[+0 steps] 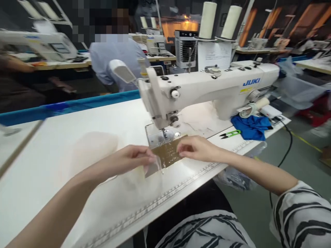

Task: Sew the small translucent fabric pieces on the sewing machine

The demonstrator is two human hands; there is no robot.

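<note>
A white sewing machine [207, 84] stands on the white table, its needle area above a metal plate [156, 137]. In front of the plate lies a brown rectangular piece [167, 153] with clear, shiny material over it. My left hand [138, 158] is closed at the left end of this piece, its fingertips pinching thin translucent material [156, 167] that hangs below them. Over the right end of the brown piece, my right hand [195, 148] has its fingers curled together; what they hold, if anything, is hidden. Pale sheer fabric [95, 148] lies blurred behind my left forearm.
Green-handled snips [230, 134] and a blue cloth [252, 126] lie right of the machine. A ruler strip [144, 215] runs along the front edge. Thread cones [207, 20] stand behind. A person in light blue [113, 58] is beyond the table.
</note>
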